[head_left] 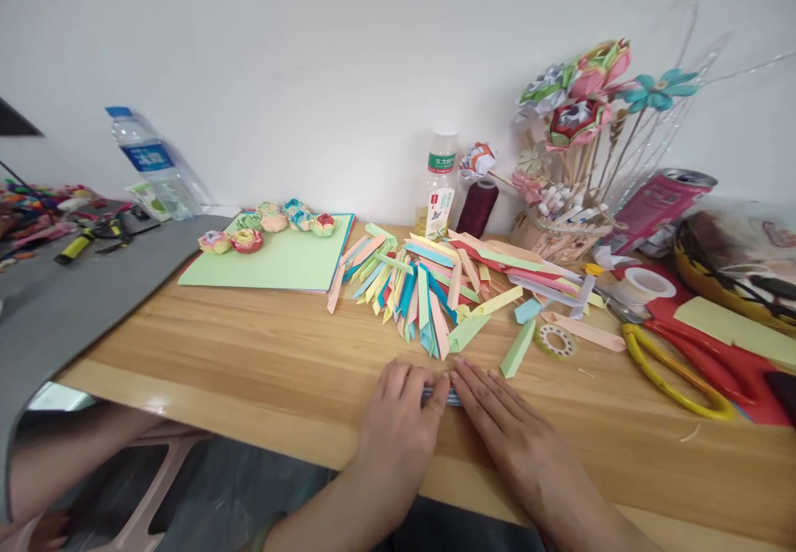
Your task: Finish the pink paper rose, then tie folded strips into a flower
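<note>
A narrow folded blue paper strip [453, 399] lies on the wooden table near its front edge, mostly hidden under my hands. My left hand [399, 418] has its fingers curled down with thumb and forefinger pinched on the strip. Stretched out flat, my right hand [511, 421] presses its fingertips on the strip's other side. The fingertips of both hands almost meet. Just beyond them is a loose pile of folded coloured paper strips [407, 291]. A green folded strip [517, 348] and a roll of clear tape [555, 341] lie to the right of the pile.
Yellow-and-red scissors [677, 378] lie at right, near a white spool [645, 285]. Paper flowers [578, 88] stand in a basket behind. A bottle [439, 191] and dark thread cone [478, 206] stand by the wall. Small paper flowers rest on green paper [267, 268]. Another person's arm [80, 444] is at left.
</note>
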Motion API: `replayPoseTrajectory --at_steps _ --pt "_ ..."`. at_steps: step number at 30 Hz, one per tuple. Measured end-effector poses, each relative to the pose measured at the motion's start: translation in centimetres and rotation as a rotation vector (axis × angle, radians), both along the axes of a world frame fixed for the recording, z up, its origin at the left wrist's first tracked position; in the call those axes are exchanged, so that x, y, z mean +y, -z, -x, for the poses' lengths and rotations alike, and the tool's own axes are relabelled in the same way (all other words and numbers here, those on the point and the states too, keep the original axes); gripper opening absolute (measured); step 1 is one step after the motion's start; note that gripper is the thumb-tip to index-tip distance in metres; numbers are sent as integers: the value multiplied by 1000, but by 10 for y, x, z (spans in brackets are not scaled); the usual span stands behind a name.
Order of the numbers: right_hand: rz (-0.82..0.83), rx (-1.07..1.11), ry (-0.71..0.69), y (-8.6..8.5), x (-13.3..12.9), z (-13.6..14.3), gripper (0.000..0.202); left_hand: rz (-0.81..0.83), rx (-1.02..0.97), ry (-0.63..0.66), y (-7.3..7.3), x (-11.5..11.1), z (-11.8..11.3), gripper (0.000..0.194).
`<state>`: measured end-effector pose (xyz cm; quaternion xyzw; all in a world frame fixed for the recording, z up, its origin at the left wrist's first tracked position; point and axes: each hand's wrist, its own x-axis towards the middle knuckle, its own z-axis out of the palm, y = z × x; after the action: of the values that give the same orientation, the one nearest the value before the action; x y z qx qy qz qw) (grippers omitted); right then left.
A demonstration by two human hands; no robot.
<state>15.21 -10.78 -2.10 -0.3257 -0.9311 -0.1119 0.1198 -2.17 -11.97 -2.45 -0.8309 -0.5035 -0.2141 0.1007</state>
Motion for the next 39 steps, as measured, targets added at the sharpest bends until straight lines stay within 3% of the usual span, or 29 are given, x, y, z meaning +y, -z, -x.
replayPoseTrajectory --at_steps 10,14,19,23,28,39 --pt "67 69 17 3 0 1 59 -82 -77 -184 -2 -12 20 36" --pt "54 84 21 2 0 2 59 -71 43 -241 1 -26 14 40" --pt "51 83 24 5 1 1 59 -22 166 -214 5 -32 7 43" --pt "48 97 28 7 2 2 60 -15 168 -281 5 -27 8 45" --pt "28 108 21 6 3 3 60 39 195 -203 5 -24 7 47" --pt "22 100 24 8 2 3 62 103 190 -193 5 -23 5 65"
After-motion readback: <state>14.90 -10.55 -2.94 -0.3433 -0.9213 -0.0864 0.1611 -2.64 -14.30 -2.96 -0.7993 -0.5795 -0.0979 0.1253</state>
